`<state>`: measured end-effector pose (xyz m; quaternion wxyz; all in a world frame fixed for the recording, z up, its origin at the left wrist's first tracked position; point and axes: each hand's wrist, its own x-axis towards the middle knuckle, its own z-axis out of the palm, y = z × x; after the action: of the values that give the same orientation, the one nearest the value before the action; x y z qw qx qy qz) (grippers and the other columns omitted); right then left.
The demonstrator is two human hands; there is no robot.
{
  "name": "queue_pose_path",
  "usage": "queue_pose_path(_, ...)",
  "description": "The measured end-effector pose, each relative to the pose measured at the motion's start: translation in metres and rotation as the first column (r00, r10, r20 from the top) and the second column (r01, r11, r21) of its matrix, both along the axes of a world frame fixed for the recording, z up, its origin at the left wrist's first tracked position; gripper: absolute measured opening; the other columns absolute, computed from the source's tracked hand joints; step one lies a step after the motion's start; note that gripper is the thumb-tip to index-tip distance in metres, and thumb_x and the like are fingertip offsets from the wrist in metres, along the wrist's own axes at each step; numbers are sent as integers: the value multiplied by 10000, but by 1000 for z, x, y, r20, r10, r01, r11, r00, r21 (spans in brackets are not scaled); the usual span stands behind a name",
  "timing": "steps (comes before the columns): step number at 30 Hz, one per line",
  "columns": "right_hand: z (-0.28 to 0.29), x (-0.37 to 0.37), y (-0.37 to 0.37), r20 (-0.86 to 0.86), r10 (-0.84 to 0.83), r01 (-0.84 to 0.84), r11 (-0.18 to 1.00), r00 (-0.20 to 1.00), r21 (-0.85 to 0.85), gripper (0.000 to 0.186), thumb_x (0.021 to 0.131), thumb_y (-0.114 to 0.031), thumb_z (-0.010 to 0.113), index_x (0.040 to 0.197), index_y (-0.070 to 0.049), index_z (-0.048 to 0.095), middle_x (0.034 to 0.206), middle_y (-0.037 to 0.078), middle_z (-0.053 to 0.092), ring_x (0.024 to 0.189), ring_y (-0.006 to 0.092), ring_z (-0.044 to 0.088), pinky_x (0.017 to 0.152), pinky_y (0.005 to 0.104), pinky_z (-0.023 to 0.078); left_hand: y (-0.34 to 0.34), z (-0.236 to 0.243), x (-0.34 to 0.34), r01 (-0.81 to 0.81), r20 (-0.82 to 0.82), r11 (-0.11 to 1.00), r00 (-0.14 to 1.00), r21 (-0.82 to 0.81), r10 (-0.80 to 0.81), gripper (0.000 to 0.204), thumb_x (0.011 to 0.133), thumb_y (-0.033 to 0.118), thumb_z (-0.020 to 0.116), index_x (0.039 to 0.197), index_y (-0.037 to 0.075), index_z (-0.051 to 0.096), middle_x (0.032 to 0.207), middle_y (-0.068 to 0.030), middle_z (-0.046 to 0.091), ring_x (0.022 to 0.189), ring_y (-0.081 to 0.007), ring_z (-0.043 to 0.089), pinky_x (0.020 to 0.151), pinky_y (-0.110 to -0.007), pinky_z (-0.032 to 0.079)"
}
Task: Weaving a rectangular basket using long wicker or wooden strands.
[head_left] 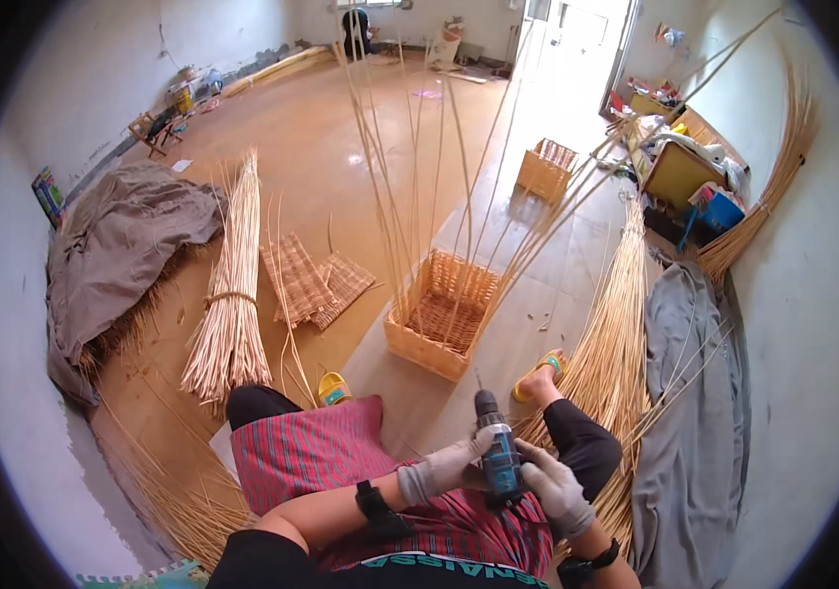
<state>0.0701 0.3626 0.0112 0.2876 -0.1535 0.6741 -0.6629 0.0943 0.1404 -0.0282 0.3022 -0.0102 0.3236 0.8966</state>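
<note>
A cordless drill [504, 463], blue and black with a thin bit at its tip, is held over my lap and points away from me. My left hand [457, 465], in a pale work glove, closes round its left side below the chuck. From the right, my gloved right hand [557, 488] grips the drill's body, its fingers partly hidden behind it. Beyond my feet, apart from the drill, stands a square woven basket [429, 355] with low walls. Several long, thin canes [466, 172] rise from it, some leaning far to the right.
A tied cane bundle [233, 294] and flat woven panels [297, 280] lie left. Loose canes [611, 344] and grey cloth [684, 412] lie right. Brown cloth [125, 255] covers a heap. A second basket [545, 172] stands farther off, before a bright doorway [571, 59].
</note>
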Motion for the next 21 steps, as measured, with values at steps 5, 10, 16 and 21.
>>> queue_pose_path(5,-47,-13,-13,-20,40,-38,997,999,70,822,849,-131,728,1568,-32,340,1370,169,599,1278,239,583,1091,381,451,-32,-7,-30,-86,-40,991,996,-102,83,682,1005,555,548,1532,147,404,1389,-97,597,1205,-261,633,991,-489,544)
queue_pose_path(10,-113,-14,-39,-152,-233,259,949,960,181,260,891,-119,778,1113,-65,653,993,10,668,872,121,632,781,314,546,-29,-48,-73,-64,-283,944,959,-325,-32,525,1050,416,562,1454,85,508,1238,-98,656,1016,-211,697,832,-357,589)
queue_pose_path(16,-128,-36,-9,205,-392,336,905,897,263,159,932,-185,759,940,-58,664,768,0,631,688,125,598,662,292,505,-115,-145,-148,-354,-351,-55,935,-934,-60,497,982,288,647,1455,200,527,1038,-153,731,929,-310,712,851,-410,552)
queue_pose_path(21,-125,-34,-8,303,-370,355,929,878,104,217,947,-232,744,859,-62,644,716,19,628,654,146,623,637,313,510,-135,-210,-197,-152,-139,-124,985,-981,-105,710,987,338,632,1602,266,285,1111,-174,724,1004,-386,688,902,-463,527)
